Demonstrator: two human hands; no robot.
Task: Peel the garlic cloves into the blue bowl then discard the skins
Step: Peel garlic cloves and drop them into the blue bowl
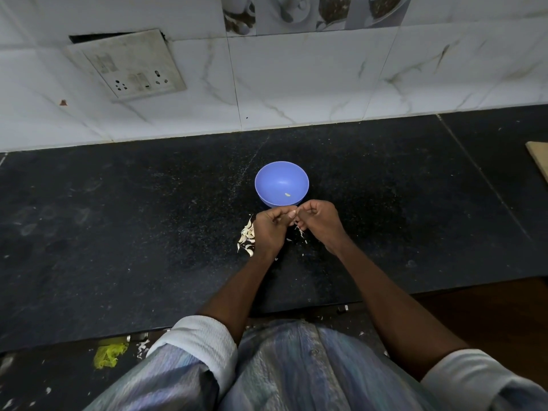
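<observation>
A blue bowl stands on the black counter with one peeled garlic clove inside it. Just in front of the bowl my left hand and my right hand meet, fingers curled, pinching a small garlic clove between their tips; the clove itself is mostly hidden. A pile of unpeeled garlic cloves lies on the counter left of my left hand. Loose bits of garlic skin lie under and between my hands.
The black counter stretches wide on both sides, backed by a white tiled wall with a socket plate. A wooden board edge shows at far right. On the floor lie skin scraps and a yellow wrapper.
</observation>
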